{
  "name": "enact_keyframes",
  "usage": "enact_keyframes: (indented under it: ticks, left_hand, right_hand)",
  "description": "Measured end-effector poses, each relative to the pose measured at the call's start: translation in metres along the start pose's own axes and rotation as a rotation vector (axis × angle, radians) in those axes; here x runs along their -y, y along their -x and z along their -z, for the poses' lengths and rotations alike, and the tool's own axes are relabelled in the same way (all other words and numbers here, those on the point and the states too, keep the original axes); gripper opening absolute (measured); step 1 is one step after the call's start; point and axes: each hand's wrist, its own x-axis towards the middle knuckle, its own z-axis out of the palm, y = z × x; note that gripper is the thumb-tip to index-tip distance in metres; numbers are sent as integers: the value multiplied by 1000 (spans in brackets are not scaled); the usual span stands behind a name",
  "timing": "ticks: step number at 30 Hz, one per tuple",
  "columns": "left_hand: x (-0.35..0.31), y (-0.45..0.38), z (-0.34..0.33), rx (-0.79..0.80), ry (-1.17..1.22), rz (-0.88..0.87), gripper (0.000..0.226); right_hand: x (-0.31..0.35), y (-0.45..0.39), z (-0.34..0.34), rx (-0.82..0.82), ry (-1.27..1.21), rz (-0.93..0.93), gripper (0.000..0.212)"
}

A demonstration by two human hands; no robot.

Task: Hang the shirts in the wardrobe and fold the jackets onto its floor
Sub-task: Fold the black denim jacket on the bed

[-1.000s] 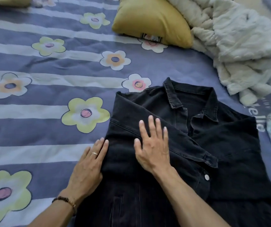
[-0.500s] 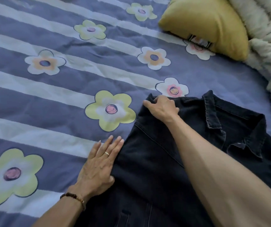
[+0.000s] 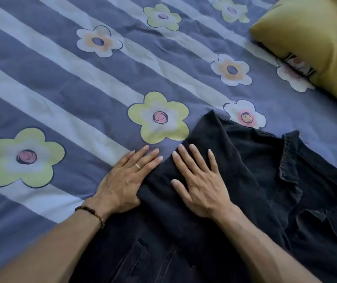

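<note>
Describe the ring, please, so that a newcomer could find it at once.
On the flowered bedspread lies a dark jacket with two hands flat at its left edge. The left hand, with a beaded bracelet at its wrist, wears the ring, a thin pale band; the right hand wears none.

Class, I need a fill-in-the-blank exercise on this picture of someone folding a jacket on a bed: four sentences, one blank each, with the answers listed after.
1. The right hand lies flat on the dark ______.
2. The left hand wears a ring and rests at the jacket's ______ edge.
3. The bedspread is striped and printed with ______.
4. The pillow at the top right is ______.

Answers: jacket; left; flowers; yellow
</note>
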Motion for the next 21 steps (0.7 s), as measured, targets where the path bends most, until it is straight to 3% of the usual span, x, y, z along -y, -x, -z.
enact_keyframes:
  ticks: [4, 6, 9, 11, 12, 15, 17, 19, 21]
  left_hand:
    - [-9, 5, 13, -40, 26, 145, 82]
    - [-21, 25, 24, -83, 133, 319, 81]
    - [-46, 90, 27, -146, 115, 507, 78]
    - [-56, 142, 26, -175, 71, 559, 64]
    - [-56, 165, 23, -177, 70, 600, 53]
    - [-43, 196, 22, -178, 57, 689, 43]
    - [-41, 199, 26, -147, 108, 784, 41]
    - [-49, 199, 28, -146, 199, 855, 39]
    - [-59, 201, 31, -95, 300, 874, 34]
  right_hand:
    - [-36, -22, 10, 225, 8, -388, 72]
    - [-24, -31, 22, 228, 5, -428, 71]
    - [21, -9, 29, 77, 13, -105, 69]
    - [40, 13, 24, 97, 92, 122, 65]
    - [39, 17, 21, 147, 132, 116, 63]
    - [31, 0, 24, 232, 179, -168, 65]
    - [36, -10, 32, 177, 234, -36, 71]
    - [48, -18, 40, 205, 260, 234, 87]
    - [59, -22, 52, 276, 318, 342, 74]
